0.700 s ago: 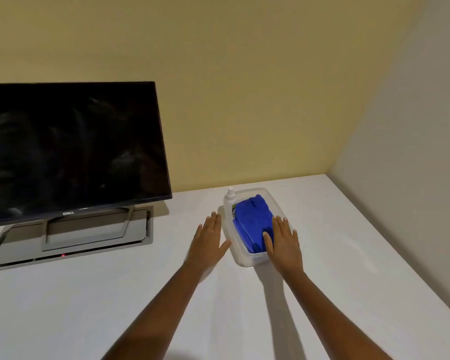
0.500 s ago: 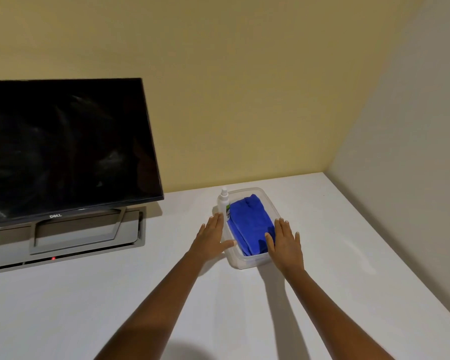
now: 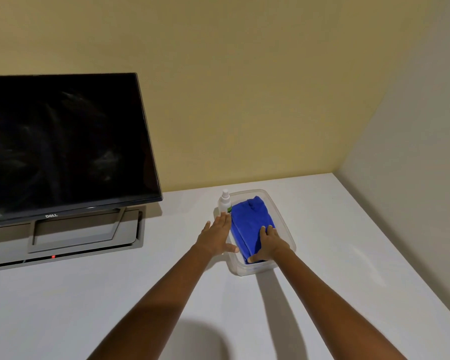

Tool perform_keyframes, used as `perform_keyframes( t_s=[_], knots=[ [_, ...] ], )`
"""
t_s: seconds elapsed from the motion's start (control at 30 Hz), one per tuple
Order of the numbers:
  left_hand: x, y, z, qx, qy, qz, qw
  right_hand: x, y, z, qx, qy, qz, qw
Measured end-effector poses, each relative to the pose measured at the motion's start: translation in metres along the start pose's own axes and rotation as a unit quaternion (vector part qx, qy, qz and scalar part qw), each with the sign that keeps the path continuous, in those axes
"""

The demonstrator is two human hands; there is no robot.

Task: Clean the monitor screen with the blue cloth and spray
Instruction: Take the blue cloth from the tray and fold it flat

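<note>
Now right hand [image 3: 270, 245] grips blue cloth [image 3: 250, 222].

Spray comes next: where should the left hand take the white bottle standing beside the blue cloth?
Grip the spray bottle round its body, below the cap, coming from the left: it stands upright, and the blue cloth crowds its right side. The left hand lies flat short of it.
</note>
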State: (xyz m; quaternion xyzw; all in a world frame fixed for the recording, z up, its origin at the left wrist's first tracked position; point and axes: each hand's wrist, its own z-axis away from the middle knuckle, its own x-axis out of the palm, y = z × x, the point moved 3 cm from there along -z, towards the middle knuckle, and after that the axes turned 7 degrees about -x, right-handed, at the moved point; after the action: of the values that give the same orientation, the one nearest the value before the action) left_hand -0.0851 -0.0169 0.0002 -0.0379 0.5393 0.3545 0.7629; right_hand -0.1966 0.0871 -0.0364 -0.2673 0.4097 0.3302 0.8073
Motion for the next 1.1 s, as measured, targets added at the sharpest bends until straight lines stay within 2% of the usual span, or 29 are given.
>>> perform_keyframes(
  t_s=[0.1,0.23,0.6,0.87,1.1],
  knots=[
    [0.001,-0.001,-0.001,-0.002,-0.002,-0.013,1.000,0.003,0.001,-0.004,-0.003,-0.009,0.038,0.999],
    [0.001,-0.003,-0.003,-0.004,0.000,-0.024,1.000,-0.004,0.002,-0.004,-0.022,0.061,0.097,0.993],
    [0.001,-0.001,-0.005,-0.017,0.006,-0.043,0.999,-0.052,-0.008,0.013,-0.029,0.109,0.142,0.984],
    [-0.001,-0.001,-0.003,-0.021,0.005,-0.041,0.999,-0.095,-0.004,0.039,-0.028,0.133,0.110,0.985],
    [-0.003,0.005,0.001,-0.024,0.005,-0.041,0.999,-0.124,-0.003,0.073,-0.044,0.158,-0.051,0.985]
  ],
)
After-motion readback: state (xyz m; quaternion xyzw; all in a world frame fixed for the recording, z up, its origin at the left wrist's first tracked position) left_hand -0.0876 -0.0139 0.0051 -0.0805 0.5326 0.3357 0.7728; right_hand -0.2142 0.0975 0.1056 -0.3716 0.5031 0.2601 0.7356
